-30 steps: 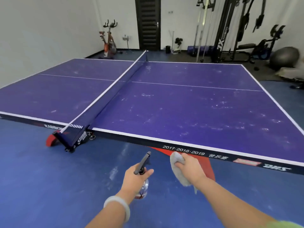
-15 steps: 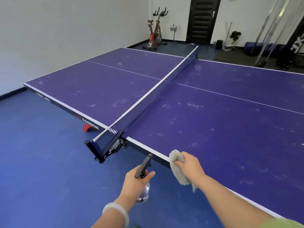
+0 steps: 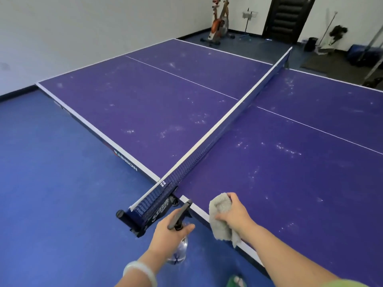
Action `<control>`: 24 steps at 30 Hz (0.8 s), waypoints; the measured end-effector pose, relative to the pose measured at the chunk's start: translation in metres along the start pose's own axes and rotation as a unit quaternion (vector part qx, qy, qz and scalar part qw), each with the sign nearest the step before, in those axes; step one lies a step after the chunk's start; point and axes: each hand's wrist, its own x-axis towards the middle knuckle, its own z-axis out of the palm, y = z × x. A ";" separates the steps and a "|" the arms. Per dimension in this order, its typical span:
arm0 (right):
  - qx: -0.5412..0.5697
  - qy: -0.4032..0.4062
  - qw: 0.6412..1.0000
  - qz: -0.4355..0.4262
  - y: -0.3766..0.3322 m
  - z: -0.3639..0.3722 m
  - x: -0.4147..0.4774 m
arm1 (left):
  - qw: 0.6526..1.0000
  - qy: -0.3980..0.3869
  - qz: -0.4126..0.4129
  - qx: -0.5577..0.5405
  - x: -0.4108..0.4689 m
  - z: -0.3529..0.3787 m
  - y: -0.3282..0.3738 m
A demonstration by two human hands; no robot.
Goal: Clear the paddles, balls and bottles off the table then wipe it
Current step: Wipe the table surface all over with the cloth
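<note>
With the right hand (image 3: pixel 234 214), grips a bunched grey cloth (image 3: pixel 220 224), fingers curled round its upper fold, lower end hanging loose. Holds it now over the near white edge of the purple surface (image 3: pixel 290 183), just beside the net clamp (image 3: pixel 132 220); a second ago kept it out over the blue floor (image 3: pixel 51 183), short of that edge. Cannot tell whether the cloth touches the top yet.

With the left hand (image 3: pixel 167 233), wraps the neck of a clear spray bottle (image 3: pixel 179 248), dark trigger head pointing up and forward. Keeps it off the surface, over the floor, much as before. Wears a pale bangle (image 3: pixel 141 270) on that wrist.

Shows more of the half beyond the net (image 3: pixel 217 129) than either earlier view, after a swing of the head to the left and a move closer. Finds no paddle, ball or drink bottle on either half in sight, only white flecks and smears scattered across the purple.

Suggests the clearing part is over and the wiping part is about to open at this corner. Probably calls for a spray onto the flecked patch ahead, then the cloth pressed flat and drawn in long strokes away from the net. Leaves the far right end out of view, so cannot vouch for that part.
</note>
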 end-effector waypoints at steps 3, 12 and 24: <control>0.022 -0.026 0.999 0.016 -0.010 0.005 0.037 | 0.999 0.035 -0.036 -0.016 0.015 -0.006 -0.007; 0.065 -0.188 0.976 0.089 -0.023 0.008 0.115 | 0.989 0.085 -0.118 -0.011 0.036 -0.002 -0.016; -0.019 -0.144 0.988 0.042 -0.006 0.014 0.113 | 0.988 -0.017 -0.148 0.045 0.049 0.017 -0.013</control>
